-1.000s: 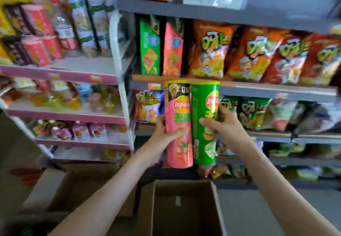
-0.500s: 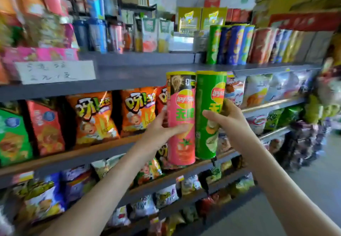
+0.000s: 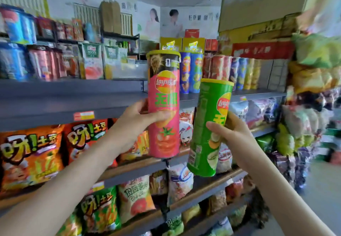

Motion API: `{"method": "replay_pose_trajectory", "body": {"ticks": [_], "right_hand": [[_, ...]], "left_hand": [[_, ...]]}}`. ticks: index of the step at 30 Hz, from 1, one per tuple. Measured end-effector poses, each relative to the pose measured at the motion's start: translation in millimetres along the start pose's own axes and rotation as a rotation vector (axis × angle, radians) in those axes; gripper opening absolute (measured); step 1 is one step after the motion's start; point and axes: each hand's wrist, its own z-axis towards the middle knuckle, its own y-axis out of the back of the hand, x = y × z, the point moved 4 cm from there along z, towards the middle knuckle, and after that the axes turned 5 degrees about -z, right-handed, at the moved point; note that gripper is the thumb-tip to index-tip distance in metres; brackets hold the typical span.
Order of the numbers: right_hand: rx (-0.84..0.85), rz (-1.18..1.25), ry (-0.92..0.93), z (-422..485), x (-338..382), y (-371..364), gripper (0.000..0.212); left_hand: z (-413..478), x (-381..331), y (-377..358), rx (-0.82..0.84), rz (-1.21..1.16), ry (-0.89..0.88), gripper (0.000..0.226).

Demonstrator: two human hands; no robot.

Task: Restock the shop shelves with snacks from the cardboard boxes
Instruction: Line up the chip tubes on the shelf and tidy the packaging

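My left hand grips a pink crisp can around its middle and holds it upright in front of the grey top shelf. My right hand grips a green crisp can, tilted slightly and lower than the pink one. Behind both cans, a row of similar crisp cans in blue, red and yellow stands on the top shelf. No cardboard box on the floor is in view.
Orange snack bags fill the shelf below on the left. More bags sit on lower shelves. Drink cans and cartons stand at the top left. Hanging snack packs crowd the right side. A floor aisle opens at the right.
My view has swung up and right from the boxes on the floor to the upper shelves. Both cans have risen with my hands, and the green can now sits lower and apart from the pink one.
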Motion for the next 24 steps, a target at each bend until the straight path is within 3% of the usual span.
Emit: {"method": "replay_pose_trajectory", "body": {"ticks": [5,10,15,24], "right_hand": [[-0.081,0.02,0.031,72.0,-13.9,89.6,0.057],[-0.153,0.083,0.077,140.9,-29.4,145.3,0.038],[-0.106,0.038,0.168,223.1,-45.0,163.8,0.042],[-0.05,-0.044,0.165,386.2,-95.5,157.2,0.062]], "left_hand": [[64.2,-4.3,-44.5,-0.092,-0.03,-0.004,0.066],[120.2,1.9,-65.6,-0.19,0.056,-0.015,0.063],[187.0,7.2,-64.9,-0.269,0.103,-0.053,0.033],[286.8,35.6,-32.8,-0.28,0.341,-0.014,0.04]]}}
